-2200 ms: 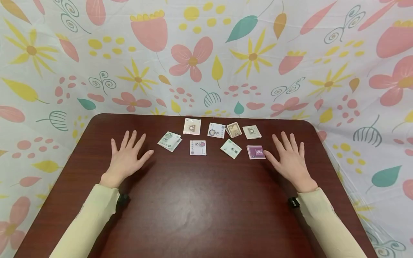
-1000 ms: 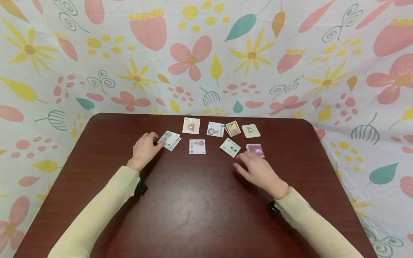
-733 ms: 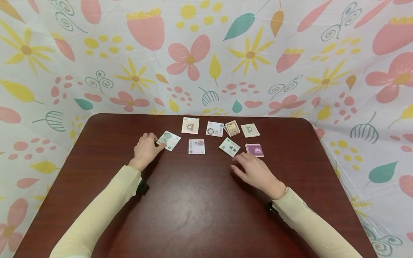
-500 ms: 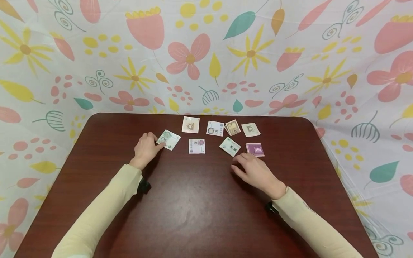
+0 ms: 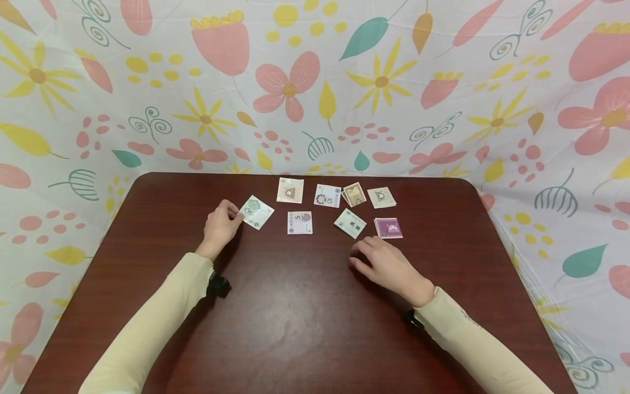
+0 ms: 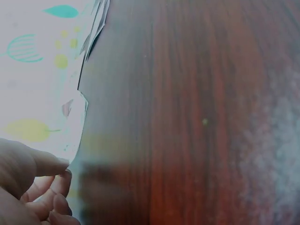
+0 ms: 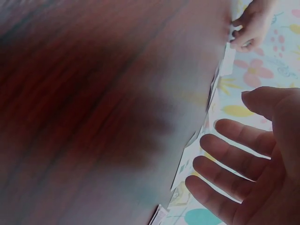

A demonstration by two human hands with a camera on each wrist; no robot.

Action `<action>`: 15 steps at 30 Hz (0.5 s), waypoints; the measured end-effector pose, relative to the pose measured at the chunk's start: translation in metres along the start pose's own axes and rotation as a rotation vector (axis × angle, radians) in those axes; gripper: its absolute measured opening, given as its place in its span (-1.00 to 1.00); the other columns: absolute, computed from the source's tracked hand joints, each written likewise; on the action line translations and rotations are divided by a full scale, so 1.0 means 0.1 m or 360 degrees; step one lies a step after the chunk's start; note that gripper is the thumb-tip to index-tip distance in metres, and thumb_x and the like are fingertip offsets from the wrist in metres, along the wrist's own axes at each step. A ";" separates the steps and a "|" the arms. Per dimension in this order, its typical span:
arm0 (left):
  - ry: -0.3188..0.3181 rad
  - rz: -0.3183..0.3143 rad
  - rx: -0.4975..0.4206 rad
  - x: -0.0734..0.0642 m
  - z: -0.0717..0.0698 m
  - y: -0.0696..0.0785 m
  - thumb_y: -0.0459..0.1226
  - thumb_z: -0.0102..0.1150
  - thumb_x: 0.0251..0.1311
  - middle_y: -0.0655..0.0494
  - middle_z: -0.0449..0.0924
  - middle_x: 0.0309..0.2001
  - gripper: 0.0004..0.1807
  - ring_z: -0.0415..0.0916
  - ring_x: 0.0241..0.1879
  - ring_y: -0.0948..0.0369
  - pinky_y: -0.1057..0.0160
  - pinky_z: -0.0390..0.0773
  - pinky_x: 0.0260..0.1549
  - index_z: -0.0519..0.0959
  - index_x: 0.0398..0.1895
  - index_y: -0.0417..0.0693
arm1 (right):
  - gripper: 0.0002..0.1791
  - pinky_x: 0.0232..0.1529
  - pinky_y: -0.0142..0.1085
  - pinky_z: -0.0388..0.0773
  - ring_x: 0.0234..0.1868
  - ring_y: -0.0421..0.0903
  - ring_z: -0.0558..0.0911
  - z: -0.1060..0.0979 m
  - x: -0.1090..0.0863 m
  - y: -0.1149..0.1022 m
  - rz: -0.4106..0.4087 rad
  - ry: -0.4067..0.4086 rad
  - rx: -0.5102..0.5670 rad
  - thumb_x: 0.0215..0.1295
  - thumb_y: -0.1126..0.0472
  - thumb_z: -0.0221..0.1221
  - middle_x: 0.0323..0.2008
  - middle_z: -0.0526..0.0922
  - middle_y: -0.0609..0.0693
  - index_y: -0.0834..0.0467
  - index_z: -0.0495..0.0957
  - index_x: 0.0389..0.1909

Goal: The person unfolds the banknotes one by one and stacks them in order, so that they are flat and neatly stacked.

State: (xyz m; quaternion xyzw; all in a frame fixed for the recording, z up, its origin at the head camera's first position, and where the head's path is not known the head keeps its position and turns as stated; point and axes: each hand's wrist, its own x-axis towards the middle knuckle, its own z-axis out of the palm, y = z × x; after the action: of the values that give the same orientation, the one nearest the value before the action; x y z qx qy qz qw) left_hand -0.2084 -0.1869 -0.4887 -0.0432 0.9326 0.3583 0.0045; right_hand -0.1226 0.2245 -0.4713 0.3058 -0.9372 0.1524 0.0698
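Note:
My left hand (image 5: 220, 227) pinches the near-left edge of a green folded banknote (image 5: 257, 212) at the left end of a spread of notes. In the left wrist view, the thumb and fingertips meet at the corner of that pale note (image 6: 77, 122), which stands partly raised off the table. My right hand (image 5: 391, 268) hovers with loosely bent fingers and holds nothing. Just beyond it lie a green note marked 2 (image 5: 350, 224) and a small stack of purple notes (image 5: 389, 227). In the right wrist view, the right hand's fingers (image 7: 234, 161) are spread apart.
Other folded notes lie on the brown table (image 5: 280, 306): a purple 5 note (image 5: 300, 222), a pinkish note (image 5: 290, 190), a bluish 10 note (image 5: 327, 196), brown notes (image 5: 354, 194) and a pale greenish note (image 5: 381, 197). A flower-patterned cloth (image 5: 290, 142) hangs behind.
Both hands have come inward from lying flat and spread. The left hand has taken the green note's edge, and the under-note's corner no longer shows. The right hand has drawn slightly nearer the person.

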 end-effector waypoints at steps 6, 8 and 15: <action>0.0098 -0.0015 -0.0209 -0.02 -0.03 -0.02 -0.21 0.20 0.45 -0.21 0.64 -0.11 -0.78 0.58 -0.13 -0.11 0.02 0.51 -0.17 0.55 -0.06 -0.22 | -0.82 -0.16 -0.09 0.65 -0.17 -0.04 0.65 -0.01 -0.01 0.00 -0.0004 0.0000 -0.0008 0.35 0.07 0.37 -0.22 0.65 -0.03 0.06 0.68 -0.14; 0.0105 -0.0060 -0.0309 -0.04 -0.06 -0.02 -0.21 0.22 0.45 -0.21 0.65 -0.09 -0.75 0.58 -0.11 -0.07 0.11 0.51 -0.18 0.58 -0.03 -0.24 | -0.82 -0.15 -0.09 0.65 -0.16 -0.04 0.65 -0.02 -0.01 0.01 -0.0010 0.0002 -0.0007 0.35 0.08 0.37 -0.21 0.66 -0.03 0.06 0.68 -0.14; 0.0027 -0.0212 -0.0593 -0.11 -0.17 0.06 -0.18 0.22 0.46 -0.15 0.63 -0.04 -0.65 0.54 -0.14 0.07 0.30 0.47 -0.26 0.62 0.10 -0.27 | -0.80 -0.14 -0.08 0.66 -0.17 -0.02 0.66 -0.03 -0.01 0.04 -0.0008 0.0008 -0.0021 0.34 0.07 0.39 -0.21 0.67 -0.01 0.09 0.68 -0.14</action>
State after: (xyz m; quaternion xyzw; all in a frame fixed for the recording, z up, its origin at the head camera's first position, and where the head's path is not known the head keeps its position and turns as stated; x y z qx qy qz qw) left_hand -0.1972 -0.1933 -0.4715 -0.1079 0.8452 0.5232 0.0123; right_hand -0.1241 0.2287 -0.4691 0.3073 -0.9373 0.1467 0.0746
